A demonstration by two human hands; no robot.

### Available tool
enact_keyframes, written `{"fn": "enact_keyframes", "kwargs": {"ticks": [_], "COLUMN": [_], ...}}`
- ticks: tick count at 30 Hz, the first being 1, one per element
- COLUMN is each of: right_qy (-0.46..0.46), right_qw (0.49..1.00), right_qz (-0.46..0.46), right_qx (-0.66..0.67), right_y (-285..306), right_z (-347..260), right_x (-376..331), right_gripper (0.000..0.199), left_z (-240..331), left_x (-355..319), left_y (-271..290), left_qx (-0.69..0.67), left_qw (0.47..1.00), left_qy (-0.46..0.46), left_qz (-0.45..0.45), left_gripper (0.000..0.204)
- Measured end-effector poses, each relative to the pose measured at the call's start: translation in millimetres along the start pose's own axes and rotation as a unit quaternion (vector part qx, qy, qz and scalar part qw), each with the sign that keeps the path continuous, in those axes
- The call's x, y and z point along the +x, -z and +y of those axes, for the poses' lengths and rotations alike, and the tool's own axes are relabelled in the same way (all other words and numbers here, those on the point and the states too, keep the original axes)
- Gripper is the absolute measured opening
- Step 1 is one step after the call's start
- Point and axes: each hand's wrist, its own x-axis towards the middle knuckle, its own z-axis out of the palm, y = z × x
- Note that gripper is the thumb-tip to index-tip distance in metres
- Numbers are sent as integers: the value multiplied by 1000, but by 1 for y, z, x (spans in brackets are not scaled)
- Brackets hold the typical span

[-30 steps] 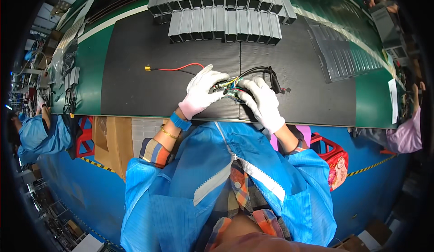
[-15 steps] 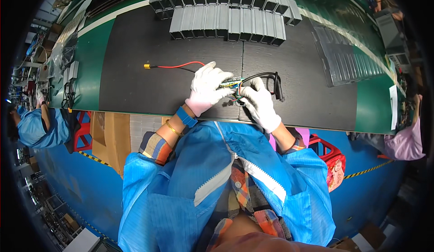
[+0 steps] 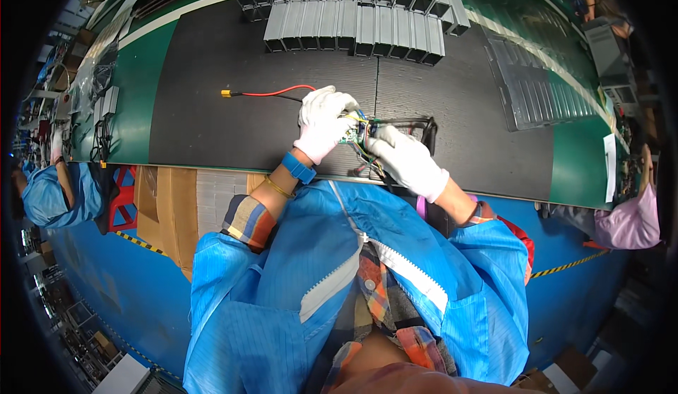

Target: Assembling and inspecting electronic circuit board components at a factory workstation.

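The small green circuit board [image 3: 351,134] sits between the 2 gloved hands, just above the black mat [image 3: 212,118] near its front edge; the left hand [image 3: 322,122] is closed over the board's left end and the right hand [image 3: 406,159] pinches its right side, fingers curled round the thin coloured wires [image 3: 363,148]. The board looks light, stiff and fragile, best held by its edges; the wires are soft and would likely kink if pulled. A red-and-black lead [image 3: 272,93] with a yellow plug trails left across the mat, and a black cable loop [image 3: 417,123] lies just right of the hands. 2 rows of grey metal housings [image 3: 353,23] stand at the far side; clear plastic trays [image 3: 533,87] lie to the right; a green bench strip [image 3: 138,90] borders the mat.
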Motion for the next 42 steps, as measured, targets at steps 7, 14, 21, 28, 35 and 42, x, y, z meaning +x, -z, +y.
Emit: {"fn": "enact_keyframes", "kwargs": {"ticks": [7, 14, 21, 28, 35, 42], "right_qy": [-332, -265, -130, -334, -340, -320], "right_qw": [872, 947, 976, 773, 664, 580], "right_qz": [30, 85, 166, 117, 139, 171], "right_qx": [357, 163, -63, 526, 651, 730], "right_y": [26, 10, 7, 34, 20, -2], "right_z": [-8, -6, -14, -10, -21, -30], "right_x": [-29, -30, -21, -24, -23, -27], "right_gripper": [26, 29, 20, 29, 22, 17], "left_z": [12, 45, 57, 68, 63, 77], "left_x": [-3, -4, -29, -28, -38, -37], "left_y": [13, 36, 29, 42, 15, 14], "left_qx": [41, 40, -91, -13, -75, -96], "left_qw": [997, 985, 976, 976, 991, 988], "left_qy": [-69, -147, -194, -202, -103, -66], "left_qz": [-4, 85, -45, -84, 43, 103], "left_gripper": [17, 24, 24, 42, 18, 15]}}
